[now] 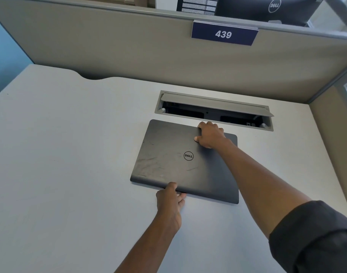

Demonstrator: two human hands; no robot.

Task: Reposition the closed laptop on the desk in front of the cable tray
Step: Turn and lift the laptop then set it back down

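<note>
A closed dark grey laptop (180,160) lies flat on the pale table (70,154), lid up, with a round logo near the middle of the lid. It sits just near of the cable tray (214,111), a recessed slot in the table top whose grey flap stands tilted open over a dark interior. The laptop's far edge is close to the tray's near rim but apart from it, and the laptop is turned slightly, its right end nearer the viewer than its left.

The left hand (169,201) is at the laptop's near edge, left of that edge's middle: the thumb rests on top of the lid and the fingers curl under the edge, so the hand grips the laptop. The right hand (210,134) reaches across to the far edge, right of its middle, with the fingers hooked over that edge and the thumb pressed on the lid, also gripping the laptop. A dark rolled sleeve (316,237) covers the right upper arm.

Beyond the table stands a beige partition (109,46) bearing a blue plate (223,34) marked 439.
</note>
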